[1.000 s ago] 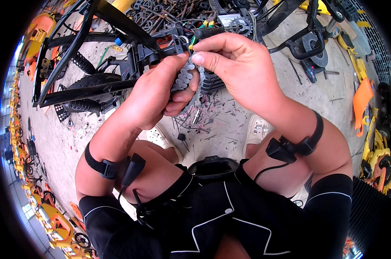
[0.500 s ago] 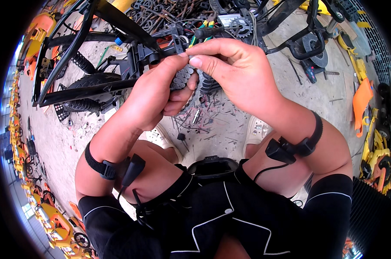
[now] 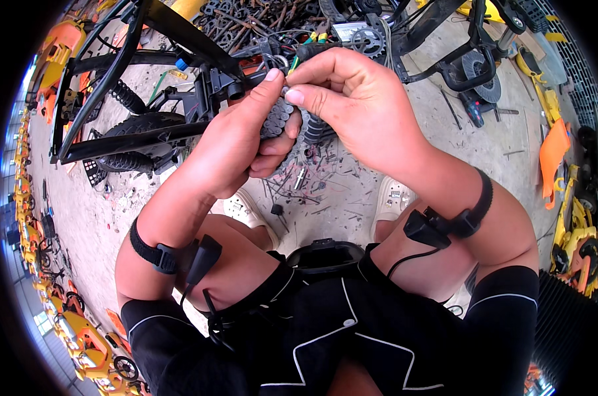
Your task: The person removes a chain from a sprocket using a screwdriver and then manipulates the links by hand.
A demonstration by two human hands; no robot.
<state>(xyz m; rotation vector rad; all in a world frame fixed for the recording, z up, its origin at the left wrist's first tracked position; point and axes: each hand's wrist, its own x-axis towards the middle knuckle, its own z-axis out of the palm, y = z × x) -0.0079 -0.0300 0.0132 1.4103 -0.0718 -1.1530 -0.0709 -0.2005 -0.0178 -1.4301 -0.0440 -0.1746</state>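
Observation:
A grey metal drive chain [image 3: 276,123], bunched in folded rows, rests in my left hand [image 3: 236,135]. The fingers of that hand curl under the links, and its thumb points up beside them. Thumb and forefinger of my right hand [image 3: 365,99] come together at the chain's top end, gripping a small part there that is mostly hidden by the fingertips. Both hands are close together, held above the floor in front of my knees.
A black vehicle frame [image 3: 160,135] with springs stands at the left. Beyond my hands lies a heap of rusty metal parts [image 3: 226,26]. Small scraps and a silver bolt-like piece [image 3: 300,178] litter the floor. At right are a power drill [image 3: 472,107] and a disc [image 3: 482,76].
My left thumb has lifted away from the right fingertips and now points upward. The right hand has shifted slightly, its forefinger and thumb still at the chain's top end.

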